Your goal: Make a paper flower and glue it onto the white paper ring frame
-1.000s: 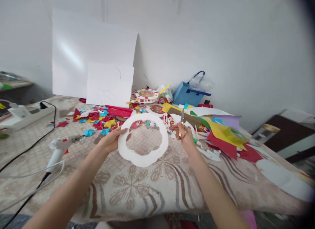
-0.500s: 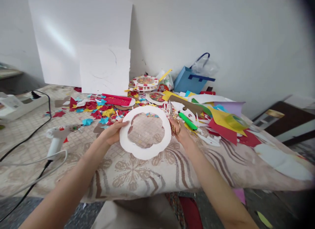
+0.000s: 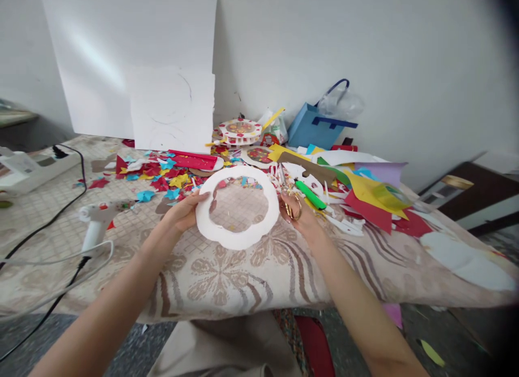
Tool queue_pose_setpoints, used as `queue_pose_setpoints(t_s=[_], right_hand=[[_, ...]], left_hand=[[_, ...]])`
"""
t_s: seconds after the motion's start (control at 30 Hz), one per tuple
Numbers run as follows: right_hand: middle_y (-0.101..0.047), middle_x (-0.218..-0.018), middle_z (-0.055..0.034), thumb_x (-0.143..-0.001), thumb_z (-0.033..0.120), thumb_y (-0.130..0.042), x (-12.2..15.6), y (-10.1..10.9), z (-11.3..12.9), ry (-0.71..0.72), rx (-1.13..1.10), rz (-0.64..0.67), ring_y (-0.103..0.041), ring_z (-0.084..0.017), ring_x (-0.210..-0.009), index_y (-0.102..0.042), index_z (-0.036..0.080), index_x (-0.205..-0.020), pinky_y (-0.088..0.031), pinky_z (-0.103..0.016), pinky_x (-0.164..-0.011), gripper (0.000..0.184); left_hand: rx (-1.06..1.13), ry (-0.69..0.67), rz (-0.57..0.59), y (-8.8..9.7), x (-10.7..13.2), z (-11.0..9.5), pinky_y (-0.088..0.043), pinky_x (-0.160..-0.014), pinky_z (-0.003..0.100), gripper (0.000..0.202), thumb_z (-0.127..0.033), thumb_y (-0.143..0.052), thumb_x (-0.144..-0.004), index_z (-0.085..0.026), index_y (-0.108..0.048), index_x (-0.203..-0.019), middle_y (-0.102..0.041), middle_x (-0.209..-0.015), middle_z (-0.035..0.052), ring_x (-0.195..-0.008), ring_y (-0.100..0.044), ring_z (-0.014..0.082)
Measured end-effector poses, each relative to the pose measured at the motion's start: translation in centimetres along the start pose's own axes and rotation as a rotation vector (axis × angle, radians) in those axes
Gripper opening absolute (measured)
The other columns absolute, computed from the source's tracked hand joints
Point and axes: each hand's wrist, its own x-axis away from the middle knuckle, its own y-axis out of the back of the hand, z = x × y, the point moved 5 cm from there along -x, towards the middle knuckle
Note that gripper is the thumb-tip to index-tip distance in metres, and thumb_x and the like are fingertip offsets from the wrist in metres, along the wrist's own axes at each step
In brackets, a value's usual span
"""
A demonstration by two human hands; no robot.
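Observation:
A white scalloped paper ring (image 3: 237, 240) hangs tilted over the table, its flower-shaped opening showing the cloth behind. My left hand (image 3: 187, 210) pinches the ring's left edge, thumb on top. My right hand (image 3: 298, 215) is closed around the gold handles of a pair of scissors (image 3: 292, 207), blades pointing away from me. It sits just right of the ring's edge; whether its fingers touch the ring I cannot tell. Beyond my right hand lies a green utility knife (image 3: 310, 195) among white paper offcuts.
A glue gun (image 3: 95, 225) with trailing cables stands at the left, near a white power strip (image 3: 38, 174). Several coloured paper stars (image 3: 178, 181) lie behind the ring. Coloured sheets (image 3: 377, 196) are piled right; a blue bag (image 3: 310, 127) and white boards (image 3: 172, 109) lean at the wall.
The right hand with the scissors has shifted slightly right, away from the ring's edge. The left hand keeps its hold on the ring. The whole view has shifted a little.

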Motion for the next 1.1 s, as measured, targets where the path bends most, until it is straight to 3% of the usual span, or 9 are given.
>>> queue_pose_setpoints(t_s=[0.2, 0.43, 0.63, 0.77, 0.87, 0.97, 1.1], right_hand=[[-0.042, -0.040, 0.0072, -0.059, 0.060, -0.074, 0.2, -1.1, -1.0, -0.046, -0.121, 0.018, -0.026, -0.003, -0.032, -0.052, 0.019, -0.054, -0.014, -0.022, -0.035, 0.047], [-0.044, -0.040, 0.0071, -0.065, 0.074, -0.059, 0.1, -1.5, -1.2, -0.076, -0.240, -0.006, -0.024, -0.004, -0.031, -0.053, 0.020, -0.057, -0.017, -0.022, -0.034, 0.055], [-0.042, -0.040, 0.0083, -0.062, 0.060, -0.072, 0.2, -1.3, -1.3, -0.011, -0.208, 0.012, -0.025, -0.004, -0.032, -0.052, 0.020, -0.056, -0.017, -0.022, -0.036, 0.046], [-0.043, -0.041, 0.0081, -0.065, 0.058, -0.071, 0.0, -1.2, -1.7, -0.018, -0.204, -0.005, -0.025, -0.004, -0.033, -0.051, 0.020, -0.055, -0.017, -0.022, -0.036, 0.044], [-0.053, -0.047, 0.0064, -0.067, 0.061, -0.067, -0.3, -0.5, -2.1, -0.050, -0.217, -0.077, -0.038, -0.007, -0.036, -0.058, 0.021, -0.063, -0.027, -0.022, -0.037, 0.041], [-0.065, -0.062, 0.0038, -0.066, 0.053, -0.071, -0.5, -0.2, -2.1, -0.068, -0.204, -0.118, -0.056, -0.012, -0.052, -0.064, 0.023, -0.075, -0.041, -0.024, -0.048, 0.032], [-0.070, -0.073, 0.0018, -0.067, 0.050, -0.071, -0.4, -0.4, -1.8, -0.059, -0.196, -0.128, -0.061, -0.016, -0.062, -0.066, 0.023, -0.080, -0.046, -0.027, -0.056, 0.031]], left_hand=[[0.013, -0.004, -0.018, -0.5, 0.1, 0.3, -0.057, -0.061, 0.024, 0.020, 0.001, -0.047, -0.083, -0.010, -0.063, -0.090, -0.068, -0.072, 0.0053, -0.059, -0.064, 0.0129], [0.041, -0.006, -0.034, -0.6, 0.2, 0.5, -0.057, -0.065, 0.025, 0.019, 0.001, -0.051, -0.081, -0.012, -0.063, -0.087, -0.069, -0.072, 0.0045, -0.062, -0.065, 0.0131], [0.081, -0.023, 0.022, -0.5, 0.0, 0.3, -0.057, -0.066, 0.025, 0.025, 0.003, -0.052, -0.078, -0.012, -0.063, -0.094, -0.069, -0.078, 0.0056, -0.066, -0.066, 0.0138], [0.074, -0.030, 0.018, -0.3, -0.4, 0.5, -0.057, -0.063, 0.024, 0.024, 0.003, -0.054, -0.077, -0.012, -0.062, -0.094, -0.068, -0.076, 0.0047, -0.064, -0.065, 0.0131], [0.045, -0.023, 0.064, -0.4, -0.5, 0.8, -0.057, -0.061, 0.024, 0.026, 0.002, -0.056, -0.076, -0.013, -0.061, -0.097, -0.068, -0.077, 0.0041, -0.062, -0.064, 0.0131], [0.035, -0.019, 0.088, -0.5, -0.4, 1.0, -0.057, -0.062, 0.025, 0.026, 0.003, -0.056, -0.076, -0.012, -0.062, -0.096, -0.067, -0.077, 0.0042, -0.063, -0.064, 0.0130], [0.035, -0.021, 0.068, -0.3, -0.2, 1.1, -0.056, -0.066, 0.025, 0.027, 0.002, -0.058, -0.074, -0.013, -0.062, -0.096, -0.067, -0.079, 0.0041, -0.065, -0.063, 0.0120]])
